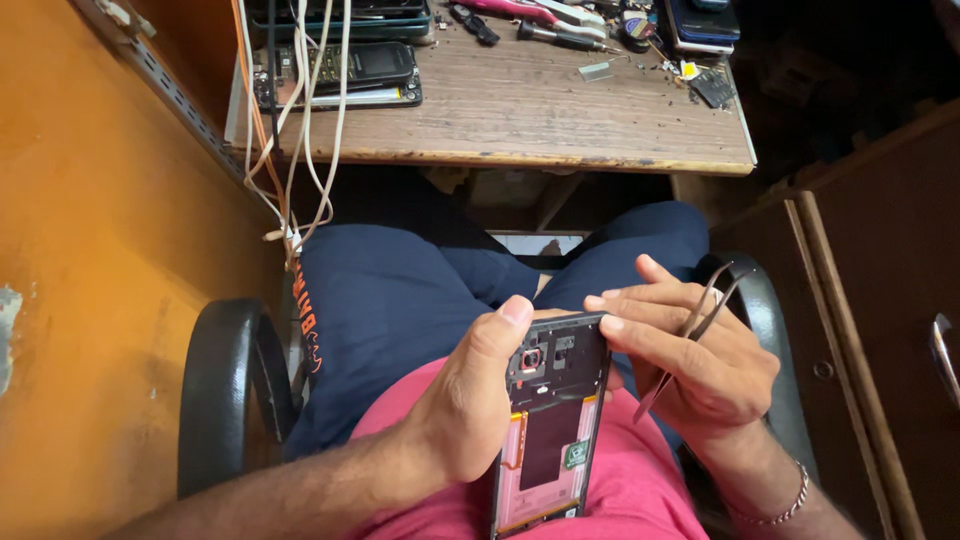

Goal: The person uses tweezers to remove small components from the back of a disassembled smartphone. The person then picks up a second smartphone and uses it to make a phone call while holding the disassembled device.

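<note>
An opened smartphone with its back cover off shows a dark board, a camera module and a pink battery area. My left hand grips its left edge over my lap, thumb resting near the top corner. My right hand touches the phone's top right edge with its fingertips and also holds metal tweezers, which point down and left beside the phone.
A wooden workbench lies ahead with phones, screwdrivers and small parts. White and orange cables hang off its left edge. An orange wall is at left, a wooden cabinet at right, black chair armrests beside me.
</note>
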